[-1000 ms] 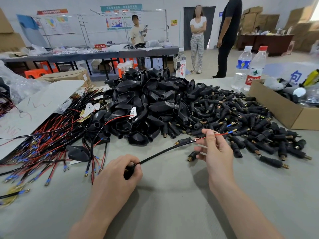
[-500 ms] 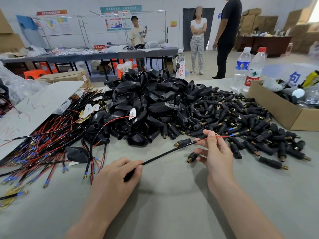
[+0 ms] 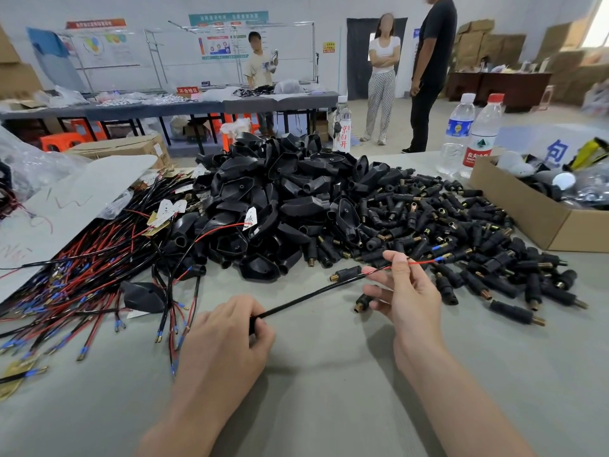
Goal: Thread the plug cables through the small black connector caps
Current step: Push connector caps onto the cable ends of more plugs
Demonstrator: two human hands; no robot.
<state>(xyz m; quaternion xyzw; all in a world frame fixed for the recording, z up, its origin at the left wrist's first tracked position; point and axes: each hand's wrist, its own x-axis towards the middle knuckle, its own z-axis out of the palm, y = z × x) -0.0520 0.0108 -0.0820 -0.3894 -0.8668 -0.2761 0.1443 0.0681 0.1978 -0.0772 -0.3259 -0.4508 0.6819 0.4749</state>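
Cable [image 3: 306, 295]: one held, slanting above the table's [image 3: 329, 407] near middle.
Left hand [image 3: 227, 334]: fingers curled round its black lower end.
Right hand [image 3: 405, 291]: thumb and forefinger pinch it by the red wire; other fingers loosely spread.
Caps [image 3: 461, 225]: uncountable heap, toward the right edge.
Bottles [image 3: 456, 136]: two, far edge.

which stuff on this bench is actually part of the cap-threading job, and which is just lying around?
Job: left hand, right hand, black cable held between them, small connector caps, wire pile.
Lying about: large black housings, water bottles, cardboard box.
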